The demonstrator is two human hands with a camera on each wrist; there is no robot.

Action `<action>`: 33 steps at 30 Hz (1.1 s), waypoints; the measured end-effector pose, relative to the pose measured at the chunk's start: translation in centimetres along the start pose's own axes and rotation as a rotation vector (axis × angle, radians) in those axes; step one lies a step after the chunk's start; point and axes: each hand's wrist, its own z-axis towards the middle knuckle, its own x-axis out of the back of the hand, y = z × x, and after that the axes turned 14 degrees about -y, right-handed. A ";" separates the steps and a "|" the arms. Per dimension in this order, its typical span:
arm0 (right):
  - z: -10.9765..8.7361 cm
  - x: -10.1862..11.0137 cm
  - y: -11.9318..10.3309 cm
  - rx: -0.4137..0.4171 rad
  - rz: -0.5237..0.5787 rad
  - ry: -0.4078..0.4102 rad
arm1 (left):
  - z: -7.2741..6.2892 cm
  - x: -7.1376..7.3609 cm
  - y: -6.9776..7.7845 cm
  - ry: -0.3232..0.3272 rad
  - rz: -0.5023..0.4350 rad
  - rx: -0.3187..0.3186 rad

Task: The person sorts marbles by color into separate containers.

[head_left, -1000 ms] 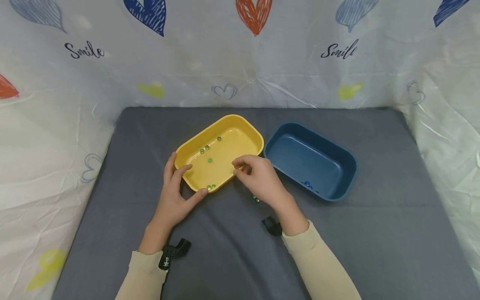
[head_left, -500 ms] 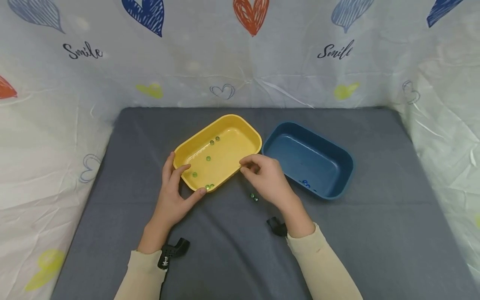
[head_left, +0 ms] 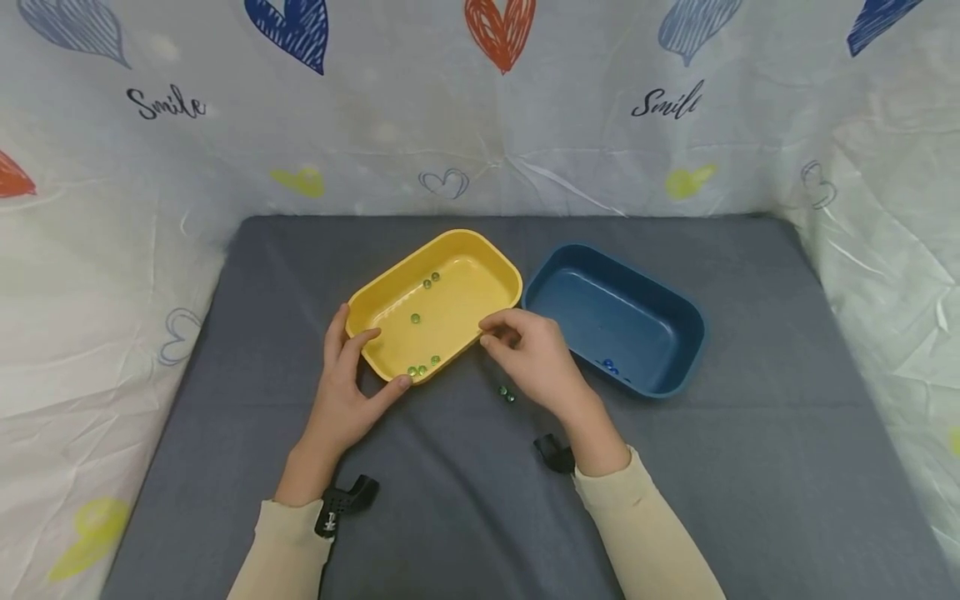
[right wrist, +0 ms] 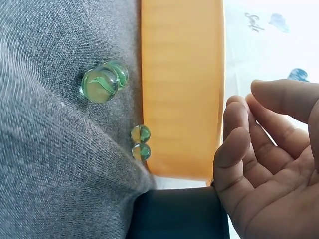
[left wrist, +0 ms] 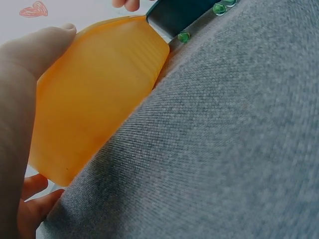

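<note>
My left hand (head_left: 347, 404) holds the left end of a yellow plastic box (head_left: 465, 312), thumb on the near rim and fingers spread round the end. Inside lie several green glass marbles (head_left: 416, 318), some gathered along the near wall. My right hand (head_left: 536, 358) hovers at the box's near right edge, fingers loosely bent. The right wrist view shows its thumb (right wrist: 286, 97) apart from the fingers with nothing between them. Below that hand, green marbles (right wrist: 98, 85) rest on the grey cloth, two of them close against the yellow wall.
A dark blue box (head_left: 622, 308) stands at the right, its left end beside the yellow one. A few blue marbles (head_left: 609, 365) lie at its near side. Grey cloth (head_left: 780, 467) covers the table, and a patterned white curtain (head_left: 570, 100) hangs behind.
One green marble has rolled from the yellow box's far left side down to its near wall. My right hand has drawn slightly right; my left hand keeps its hold.
</note>
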 end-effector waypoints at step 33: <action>-1.3 -0.8 1.4 -0.070 -0.072 -0.020 | 0.0 0.2 -0.1 -0.005 -0.003 0.008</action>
